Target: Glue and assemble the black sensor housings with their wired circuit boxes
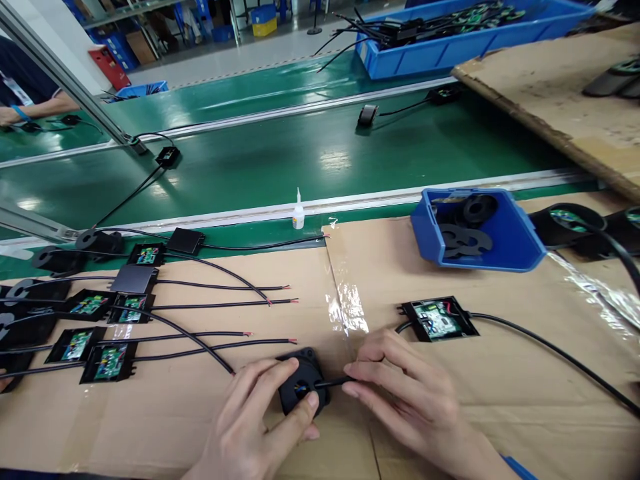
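My left hand [263,413] grips a black plastic housing [305,373] by its edges, thumb at the front and fingers at the back. Coloured wires show in the housing's central opening. A black cable [333,382] enters the housing's right side, and my right hand [407,383] pinches it close to that entry. Behind my right hand lies an open black box with a circuit board [440,319]. A short cable end runs from the box down behind my fingers, and a longer cable [540,340] leaves its right side.
Several circuit-board boxes [110,360] with cables lie at the left. A blue bin [480,250] of black parts stands back right, near a small white bottle [299,217]. Beyond is a green conveyor [280,153]; a person's arm [55,105] is at far left.
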`<control>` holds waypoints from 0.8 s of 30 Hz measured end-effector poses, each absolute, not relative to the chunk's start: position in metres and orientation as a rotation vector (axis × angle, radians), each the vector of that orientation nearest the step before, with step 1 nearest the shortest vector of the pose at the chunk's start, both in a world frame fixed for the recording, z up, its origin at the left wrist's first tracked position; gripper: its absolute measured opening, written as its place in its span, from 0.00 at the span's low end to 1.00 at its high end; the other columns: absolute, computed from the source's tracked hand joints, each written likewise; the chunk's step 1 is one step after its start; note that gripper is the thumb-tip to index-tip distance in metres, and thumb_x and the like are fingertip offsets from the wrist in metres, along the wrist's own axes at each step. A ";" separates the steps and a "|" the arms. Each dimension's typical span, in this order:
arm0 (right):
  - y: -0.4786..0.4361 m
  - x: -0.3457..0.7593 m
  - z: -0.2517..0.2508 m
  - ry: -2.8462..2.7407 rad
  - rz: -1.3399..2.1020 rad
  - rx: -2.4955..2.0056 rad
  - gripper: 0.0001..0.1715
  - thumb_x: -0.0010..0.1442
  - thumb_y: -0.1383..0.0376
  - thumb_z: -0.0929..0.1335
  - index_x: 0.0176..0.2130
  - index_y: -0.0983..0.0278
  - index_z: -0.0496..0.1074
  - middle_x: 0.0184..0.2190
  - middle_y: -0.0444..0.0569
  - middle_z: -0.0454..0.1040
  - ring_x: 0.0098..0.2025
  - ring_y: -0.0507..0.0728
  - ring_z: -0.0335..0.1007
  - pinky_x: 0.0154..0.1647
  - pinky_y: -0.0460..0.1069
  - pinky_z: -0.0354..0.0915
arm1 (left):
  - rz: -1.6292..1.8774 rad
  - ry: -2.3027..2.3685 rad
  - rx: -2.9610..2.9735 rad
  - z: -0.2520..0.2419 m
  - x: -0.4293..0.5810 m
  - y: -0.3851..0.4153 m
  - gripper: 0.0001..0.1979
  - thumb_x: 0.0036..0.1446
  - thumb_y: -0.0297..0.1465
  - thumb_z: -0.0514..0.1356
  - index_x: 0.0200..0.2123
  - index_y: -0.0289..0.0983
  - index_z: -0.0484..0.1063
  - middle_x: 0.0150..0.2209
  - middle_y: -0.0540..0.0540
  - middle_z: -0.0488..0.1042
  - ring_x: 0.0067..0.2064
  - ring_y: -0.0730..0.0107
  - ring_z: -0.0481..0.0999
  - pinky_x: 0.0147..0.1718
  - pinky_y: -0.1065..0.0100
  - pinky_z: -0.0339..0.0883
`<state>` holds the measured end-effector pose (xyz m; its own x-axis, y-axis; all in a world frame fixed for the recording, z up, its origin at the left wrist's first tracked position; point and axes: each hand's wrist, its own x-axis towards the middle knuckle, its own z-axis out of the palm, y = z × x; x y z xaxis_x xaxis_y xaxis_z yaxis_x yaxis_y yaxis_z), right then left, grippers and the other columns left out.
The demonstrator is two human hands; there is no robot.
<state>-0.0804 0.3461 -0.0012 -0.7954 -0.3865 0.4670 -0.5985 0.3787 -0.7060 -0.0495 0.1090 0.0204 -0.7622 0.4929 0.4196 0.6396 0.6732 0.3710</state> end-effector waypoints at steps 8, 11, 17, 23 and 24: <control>0.346 -0.082 0.000 -2.370 1.391 0.922 0.10 0.60 0.77 0.69 0.42 0.68 0.71 0.34 0.51 0.66 0.38 0.53 0.62 0.37 0.50 0.63 | -0.549 -2.521 -0.926 0.034 -0.055 0.118 0.06 0.60 0.23 0.60 0.38 0.36 0.77 0.46 0.39 0.74 0.45 0.58 0.72 0.39 0.61 0.70; 0.347 -0.081 -0.001 -2.363 1.405 0.931 0.11 0.59 0.78 0.69 0.43 0.68 0.71 0.35 0.51 0.66 0.38 0.53 0.62 0.38 0.51 0.63 | -0.442 -2.545 -0.978 0.035 -0.055 0.118 0.04 0.61 0.28 0.61 0.38 0.37 0.77 0.47 0.39 0.75 0.46 0.56 0.72 0.42 0.57 0.68; 0.347 -0.081 0.006 -2.386 1.351 0.903 0.11 0.60 0.77 0.69 0.42 0.67 0.71 0.36 0.51 0.66 0.40 0.54 0.62 0.40 0.51 0.63 | -0.508 -2.566 -1.029 0.027 -0.053 0.120 0.16 0.58 0.43 0.63 0.36 0.36 0.75 0.47 0.36 0.75 0.51 0.52 0.72 0.54 0.46 0.62; 0.340 -0.052 0.023 -2.509 1.162 0.677 0.09 0.63 0.75 0.64 0.42 0.66 0.69 0.36 0.51 0.68 0.39 0.51 0.67 0.38 0.44 0.67 | -0.590 -2.566 -1.036 0.020 -0.059 0.113 0.07 0.57 0.29 0.65 0.40 0.37 0.74 0.47 0.39 0.73 0.58 0.45 0.68 0.56 0.33 0.58; 0.337 -0.045 0.022 -2.606 1.217 0.671 0.09 0.65 0.74 0.63 0.43 0.65 0.69 0.36 0.50 0.69 0.38 0.50 0.69 0.36 0.41 0.68 | -0.623 -2.559 -1.052 0.017 -0.060 0.110 0.08 0.58 0.28 0.64 0.42 0.38 0.74 0.47 0.40 0.72 0.59 0.45 0.67 0.55 0.33 0.60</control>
